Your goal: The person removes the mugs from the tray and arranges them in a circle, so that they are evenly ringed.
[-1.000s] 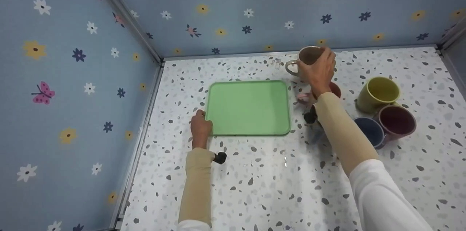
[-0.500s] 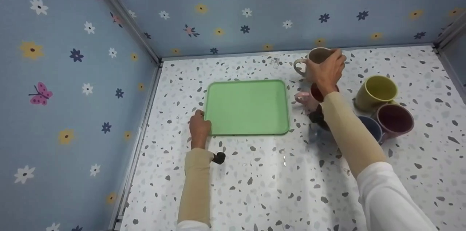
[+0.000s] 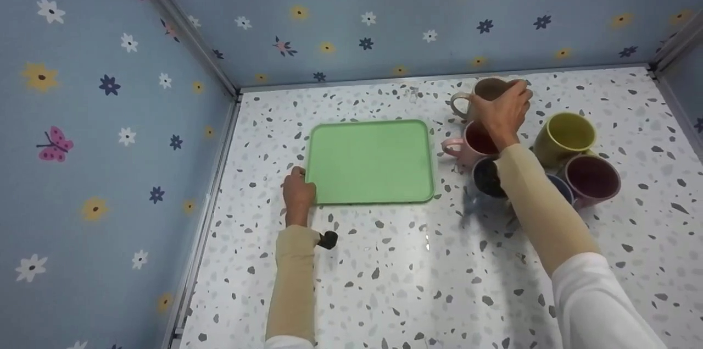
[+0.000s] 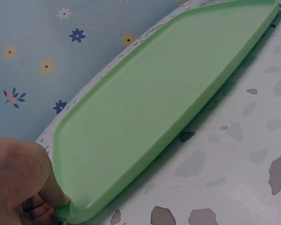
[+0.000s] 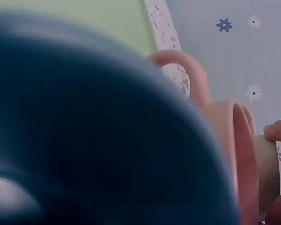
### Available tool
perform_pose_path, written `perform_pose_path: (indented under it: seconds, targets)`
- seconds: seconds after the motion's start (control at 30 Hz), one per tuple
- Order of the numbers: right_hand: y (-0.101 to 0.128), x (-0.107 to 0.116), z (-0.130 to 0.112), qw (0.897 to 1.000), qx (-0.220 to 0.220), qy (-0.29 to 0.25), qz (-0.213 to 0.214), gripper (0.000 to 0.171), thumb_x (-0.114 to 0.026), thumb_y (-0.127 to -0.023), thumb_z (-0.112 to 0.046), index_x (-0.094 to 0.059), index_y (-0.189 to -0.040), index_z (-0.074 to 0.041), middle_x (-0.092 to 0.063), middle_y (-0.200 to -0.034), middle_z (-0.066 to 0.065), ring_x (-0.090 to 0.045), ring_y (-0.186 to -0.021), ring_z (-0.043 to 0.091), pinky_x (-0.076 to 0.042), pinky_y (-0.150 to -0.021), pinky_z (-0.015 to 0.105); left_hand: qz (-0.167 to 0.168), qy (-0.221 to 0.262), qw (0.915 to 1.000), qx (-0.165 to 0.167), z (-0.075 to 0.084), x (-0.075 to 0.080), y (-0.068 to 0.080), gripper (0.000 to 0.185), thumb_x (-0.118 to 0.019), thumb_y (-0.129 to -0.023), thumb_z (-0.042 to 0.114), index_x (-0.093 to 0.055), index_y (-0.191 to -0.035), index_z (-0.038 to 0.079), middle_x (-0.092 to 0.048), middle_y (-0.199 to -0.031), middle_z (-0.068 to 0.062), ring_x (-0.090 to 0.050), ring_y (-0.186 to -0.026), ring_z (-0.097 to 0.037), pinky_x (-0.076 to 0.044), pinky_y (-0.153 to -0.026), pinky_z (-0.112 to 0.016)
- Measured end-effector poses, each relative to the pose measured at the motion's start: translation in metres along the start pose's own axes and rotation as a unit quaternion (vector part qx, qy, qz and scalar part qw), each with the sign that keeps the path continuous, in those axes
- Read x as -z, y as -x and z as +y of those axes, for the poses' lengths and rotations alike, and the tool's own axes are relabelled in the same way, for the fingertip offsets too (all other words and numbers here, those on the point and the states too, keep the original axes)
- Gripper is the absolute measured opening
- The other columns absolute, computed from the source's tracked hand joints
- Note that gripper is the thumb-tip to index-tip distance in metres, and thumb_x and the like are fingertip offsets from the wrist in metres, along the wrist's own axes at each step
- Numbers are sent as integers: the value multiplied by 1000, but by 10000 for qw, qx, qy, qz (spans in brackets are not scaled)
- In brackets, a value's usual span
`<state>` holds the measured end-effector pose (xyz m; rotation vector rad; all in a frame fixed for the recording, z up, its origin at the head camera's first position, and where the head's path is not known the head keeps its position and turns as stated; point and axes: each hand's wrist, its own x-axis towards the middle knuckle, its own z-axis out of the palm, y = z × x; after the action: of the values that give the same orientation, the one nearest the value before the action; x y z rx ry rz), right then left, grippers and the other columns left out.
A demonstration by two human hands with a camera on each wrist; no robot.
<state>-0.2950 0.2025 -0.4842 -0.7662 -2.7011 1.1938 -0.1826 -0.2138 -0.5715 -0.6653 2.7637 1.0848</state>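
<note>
A green tray (image 3: pixel 369 162) lies flat on the speckled table. My left hand (image 3: pixel 299 190) pinches its near left corner; in the left wrist view the thumb (image 4: pixel 47 180) presses on the tray's rim (image 4: pixel 79 211). My right hand (image 3: pixel 502 108) grips a beige mug (image 3: pixel 479 92) from above by its rim, behind and to the right of the tray, with the handle pointing left. I cannot tell whether the mug rests on the table. In the right wrist view a fingertip (image 5: pixel 278 132) lies on the beige mug (image 5: pixel 268 173), behind a pink mug (image 5: pixel 225 136).
To the right of the tray stand a pink mug (image 3: pixel 473 143), a dark mug (image 3: pixel 486 177), a yellow mug (image 3: pixel 565 137), a maroon mug (image 3: pixel 593 176) and a blue mug (image 3: pixel 563 188) partly under my forearm. Floral walls close the left and back sides.
My right hand has carried the beige mug to the right, away from the tray and over the mug cluster. The left hand stays on the tray corner.
</note>
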Motion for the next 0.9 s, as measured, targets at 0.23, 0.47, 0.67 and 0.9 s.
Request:
perform_pose_path:
  seconds: [0.23, 0.47, 0.67, 0.9]
  targets:
    - [0, 5, 8, 9999, 40, -19, 126, 104, -72, -70, -58, -18, -145, -11, -25, -145, 19, -32, -133, 33, -32, -110, 46, -69, 223, 9997, 4, -1, 1, 1, 43, -44, -85, -1, -50, -127, 0, -56, -118, -23, -53, -105, -35, -43, -92, -48]
    - [0, 12, 15, 10000, -31, -38, 68, 104, -74, -70, -56, -17, -145, -13, -24, -146, 19, -33, -133, 33, -33, -109, 46, -35, 245, 9997, -33, -1, 1, 1, 43, -45, -85, -1, -50, -127, -1, -57, -117, -23, -54, -104, -34, -44, -92, -47]
    - [2, 17, 19, 10000, 12, -21, 50, 100, -75, -71, -52, -18, -143, -13, -25, -144, 20, -34, -131, 35, -34, -107, 47, 31, 198, 9998, -82, -1, 0, 1, 44, -45, -84, -1, -51, -127, -2, -58, -118, -24, -55, -107, -37, -44, -93, -48]
    - [2, 23, 26, 10000, -22, 1, -60, 103, -74, -71, -50, -14, -145, -12, -22, -145, 22, -32, -134, 37, -32, -110, 48, -4, 209, 9998, -75, 0, 1, 1, 43, -45, -84, -1, -51, -127, -2, -58, -116, -24, -55, -106, -36, -44, -92, -48]
